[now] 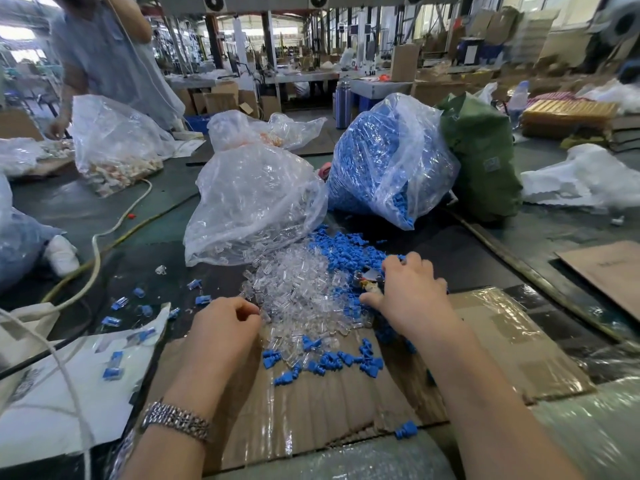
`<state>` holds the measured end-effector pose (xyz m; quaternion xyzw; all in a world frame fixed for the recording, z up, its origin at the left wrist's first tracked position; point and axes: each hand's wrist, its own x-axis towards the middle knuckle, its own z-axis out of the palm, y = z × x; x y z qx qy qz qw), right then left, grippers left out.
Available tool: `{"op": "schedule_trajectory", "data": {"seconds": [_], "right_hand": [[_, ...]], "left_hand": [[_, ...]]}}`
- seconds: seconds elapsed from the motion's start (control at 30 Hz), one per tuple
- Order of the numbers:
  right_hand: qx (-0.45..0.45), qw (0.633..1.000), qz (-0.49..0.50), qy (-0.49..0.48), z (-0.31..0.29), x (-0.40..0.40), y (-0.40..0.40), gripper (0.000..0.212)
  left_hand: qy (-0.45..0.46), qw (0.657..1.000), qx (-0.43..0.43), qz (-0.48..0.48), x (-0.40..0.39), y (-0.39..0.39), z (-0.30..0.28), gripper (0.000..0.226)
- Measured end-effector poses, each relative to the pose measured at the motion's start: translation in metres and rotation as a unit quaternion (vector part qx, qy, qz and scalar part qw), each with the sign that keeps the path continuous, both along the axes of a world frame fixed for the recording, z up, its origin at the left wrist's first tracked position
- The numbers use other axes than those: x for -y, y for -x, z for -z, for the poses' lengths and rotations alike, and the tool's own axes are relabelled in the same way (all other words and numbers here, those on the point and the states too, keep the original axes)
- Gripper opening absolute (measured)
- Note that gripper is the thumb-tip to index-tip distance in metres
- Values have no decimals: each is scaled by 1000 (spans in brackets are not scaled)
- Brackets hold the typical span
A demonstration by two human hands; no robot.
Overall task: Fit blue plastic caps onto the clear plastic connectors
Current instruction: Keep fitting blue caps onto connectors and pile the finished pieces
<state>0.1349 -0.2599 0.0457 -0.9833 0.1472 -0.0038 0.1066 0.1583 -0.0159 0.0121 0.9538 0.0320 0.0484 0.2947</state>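
Stray cap: a lone blue cap (406, 429) is lying at the near edge of the cardboard sheet (311, 403).
Left hand: the left hand (225, 327) is curling its fingers at the edge of the clear connectors (298, 292), seemingly pinching one, though I cannot tell for sure.
Right hand: the right hand (412, 289) is reaching, fingers bent, into the blue caps (346, 251); what it is grasping is hidden.
Finished pieces: capped connectors (112, 365) are lying on the left.
Bags: the clear bag (249, 202) and blue bag (388, 161) are spilling behind.
Risk: the piles are mingling, so a mispick or a cap rolling away seems likely.
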Motion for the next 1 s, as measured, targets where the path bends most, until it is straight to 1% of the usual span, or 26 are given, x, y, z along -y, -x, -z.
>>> {"op": "schedule_trajectory", "data": {"seconds": [0.07, 0.1, 0.13, 0.2, 0.27, 0.3, 0.43, 0.57, 0.7, 0.8, 0.87, 0.93, 0.97, 1.0], "right_hand": [[37, 999, -38, -5, -5, 1, 2, 33], [46, 996, -58, -39, -8, 2, 3, 19], [39, 993, -78, -83, -11, 4, 6, 14], [-17, 982, -121, -144, -14, 7, 12, 20], [-75, 976, -155, -134, -16, 6, 18, 23], [-87, 976, -163, -118, -17, 6, 20, 22], [-87, 976, -176, -89, -19, 2, 21, 14], [-92, 975, -191, -70, -18, -2, 24, 12], [-89, 973, -209, -37, -16, -2, 24, 7], [-87, 972, -220, -16, -13, -3, 21, 10], [-62, 972, -225, -39, -13, -3, 18, 7], [-17, 970, -224, -99, -12, -3, 15, 9], [7, 965, -224, -136, -12, -4, 13, 12], [29, 957, -226, -179, -11, -5, 11, 13]], "left_hand": [[-5, 1000, -21, 13, -1, -3, 1, 18], [-2, 1000, -26, 17, -2, -3, 2, 19], [3, 999, -29, 19, -2, -3, 3, 18], [11, 999, -28, 22, -1, -2, 4, 17], [12, 1000, -13, 17, -1, -2, 4, 18], [10, 1000, -5, 15, -1, -3, 4, 18], [7, 1000, 10, 20, -2, -4, 4, 11], [8, 999, 15, 28, -1, 0, 2, 4], [15, 1000, 25, 9, -1, 3, -2, 16], [48, 998, 50, -8, -1, 5, -5, 15], [111, 993, 49, 7, 0, 5, -9, 12], [229, 973, 12, 41, 0, 5, -12, 10], [302, 951, -20, 64, 1, 6, -13, 14], [380, 919, -57, 86, 1, 7, -15, 17]]}}
